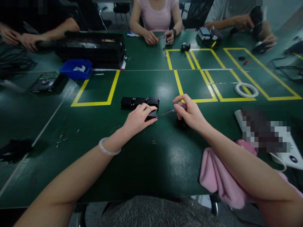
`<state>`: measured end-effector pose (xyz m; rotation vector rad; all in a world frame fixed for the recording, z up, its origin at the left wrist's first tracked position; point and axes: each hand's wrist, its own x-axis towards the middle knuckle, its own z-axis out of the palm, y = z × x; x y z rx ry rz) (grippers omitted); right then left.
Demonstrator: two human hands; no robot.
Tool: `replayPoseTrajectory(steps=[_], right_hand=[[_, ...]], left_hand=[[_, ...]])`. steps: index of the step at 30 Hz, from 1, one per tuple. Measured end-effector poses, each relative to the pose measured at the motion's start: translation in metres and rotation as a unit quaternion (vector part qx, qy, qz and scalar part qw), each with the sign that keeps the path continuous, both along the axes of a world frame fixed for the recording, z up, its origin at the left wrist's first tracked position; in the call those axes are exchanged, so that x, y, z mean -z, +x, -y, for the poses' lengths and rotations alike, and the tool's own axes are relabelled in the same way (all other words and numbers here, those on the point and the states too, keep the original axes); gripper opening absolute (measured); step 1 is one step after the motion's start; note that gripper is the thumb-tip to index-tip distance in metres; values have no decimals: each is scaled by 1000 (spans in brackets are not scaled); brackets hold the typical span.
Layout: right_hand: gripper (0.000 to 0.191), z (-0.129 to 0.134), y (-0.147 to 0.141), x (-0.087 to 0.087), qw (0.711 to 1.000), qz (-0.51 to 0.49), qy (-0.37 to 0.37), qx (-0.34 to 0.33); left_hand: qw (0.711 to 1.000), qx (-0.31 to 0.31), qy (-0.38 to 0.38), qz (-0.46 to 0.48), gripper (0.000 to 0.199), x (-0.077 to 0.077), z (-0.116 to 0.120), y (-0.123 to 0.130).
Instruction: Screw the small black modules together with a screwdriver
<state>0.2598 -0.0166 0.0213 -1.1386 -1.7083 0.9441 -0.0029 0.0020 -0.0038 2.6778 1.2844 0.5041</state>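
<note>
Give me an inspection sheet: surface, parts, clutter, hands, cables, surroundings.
Surface: green tabletop, yellow tape outlines.
Parts: black block, screwdriver; three-block row just beyond.
Clutter: loose screws, blue bin, white tape roll, pink cloth.
Left hand: gripping black block.
Right hand: holding screwdriver, tip at block's right end; contact unclear.
Cables: dark bundle at far left; white cable at right.
Surroundings: three people opposite.

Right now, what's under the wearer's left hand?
Under the left hand: a black part, only its right end showing, with the screwdriver tip at or near that end. Palm and fingers cover the rest, so its full shape can't be seen.
</note>
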Motion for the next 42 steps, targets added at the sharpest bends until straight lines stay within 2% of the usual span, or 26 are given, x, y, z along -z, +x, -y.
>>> replayPoseTrajectory(steps=[4,10,16,22,28,34,42], right_hand=[[11,1,0,-2,1000,17,-18,-5],[14,-1,1,2,1000,3,20,8],[14,-1,2,4,1000,16,-6,-1],[15,-1,1,5,1000,7,16,11],[14,-1,2,3,1000,15,-6,-5],[13,-1,1,3,1000,0,13,11],[9,0,1,1,1000,14,-6,-1]], left_hand=[[1000,1,-5,0,41,-1,0,0],[1000,-1,1,-3,41,0,0,0],[1000,-3,-5,-2,43,-1,0,0],[1000,-5,-8,-2,43,-1,0,1],[1000,-1,-2,-4,43,0,0,0],[1000,-1,4,-1,42,1,-1,0],[1000,-4,-4,-1,41,0,0,0]])
